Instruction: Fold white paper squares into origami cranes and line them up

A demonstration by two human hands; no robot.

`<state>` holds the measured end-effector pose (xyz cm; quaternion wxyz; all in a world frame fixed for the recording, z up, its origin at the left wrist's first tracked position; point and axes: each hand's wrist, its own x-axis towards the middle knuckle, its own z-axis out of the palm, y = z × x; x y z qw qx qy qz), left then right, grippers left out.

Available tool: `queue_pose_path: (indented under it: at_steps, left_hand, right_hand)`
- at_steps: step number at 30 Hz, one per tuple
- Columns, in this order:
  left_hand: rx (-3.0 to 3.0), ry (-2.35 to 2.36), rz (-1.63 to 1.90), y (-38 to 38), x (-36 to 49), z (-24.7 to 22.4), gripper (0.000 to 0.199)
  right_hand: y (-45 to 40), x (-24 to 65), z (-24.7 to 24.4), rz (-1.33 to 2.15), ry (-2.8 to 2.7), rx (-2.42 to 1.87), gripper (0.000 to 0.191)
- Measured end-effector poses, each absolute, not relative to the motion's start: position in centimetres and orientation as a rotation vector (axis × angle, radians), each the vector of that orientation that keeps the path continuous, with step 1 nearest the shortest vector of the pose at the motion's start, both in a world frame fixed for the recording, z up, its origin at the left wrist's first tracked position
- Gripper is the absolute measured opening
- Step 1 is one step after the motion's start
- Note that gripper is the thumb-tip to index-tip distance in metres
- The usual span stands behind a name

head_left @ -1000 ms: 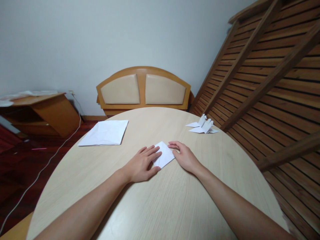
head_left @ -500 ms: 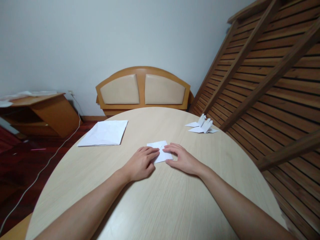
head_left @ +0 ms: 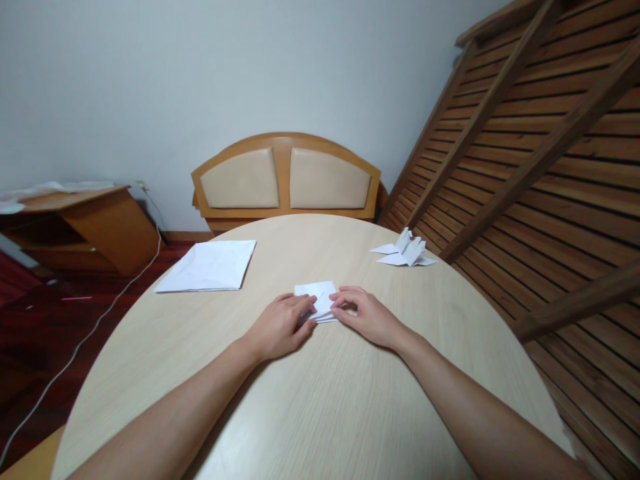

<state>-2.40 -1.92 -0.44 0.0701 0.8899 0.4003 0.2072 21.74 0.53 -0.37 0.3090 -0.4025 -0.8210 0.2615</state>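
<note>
A small folded square of white paper (head_left: 324, 292) lies on the round table between my hands, its near edge showing lifted layers. My left hand (head_left: 287, 325) rests on its left side, fingers on top and thumb at the near left corner. At the right edge, my right hand (head_left: 369, 316) pinches the paper's near right corner between thumb and fingers. The fingertips partly cover both sides of the square.
A stack of white paper sheets (head_left: 207, 267) lies at the table's left. Folded paper cranes (head_left: 407, 250) stand at the back right of the table (head_left: 325, 413). Beyond are a headboard (head_left: 285, 143), a leaning slatted wooden frame (head_left: 525, 147) and a low cabinet (head_left: 113, 230).
My right thumb has moved in to meet the fingers at the paper's near right corner. The near layers have lifted, and the paper has turned slightly straighter.
</note>
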Motion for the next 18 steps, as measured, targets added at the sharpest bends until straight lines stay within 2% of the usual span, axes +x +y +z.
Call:
queue_pose_path:
  at_steps: [9,12,15,18]
  left_hand:
    - [2.663,1.23,0.64,-1.79,-2.1,-0.25,0.024]
    - [2.624,1.241,0.634,-1.86,-2.11,-0.18,0.024]
    - [2.573,1.199,0.636,-1.92,-2.16,-0.28,0.022]
    - [2.562,1.145,0.627,-1.91,-2.23,-0.47,0.031]
  right_hand:
    - [0.19,21.23,-0.09,0.676,-2.192,-1.028,0.01]
    - [0.31,21.3,-0.31,0.666,-2.189,-1.023,0.019]
    - [0.7,21.36,-0.6,0.656,-2.17,-1.036,0.014]
    - [1.14,21.43,-0.98,0.627,-2.122,-1.109,0.016]
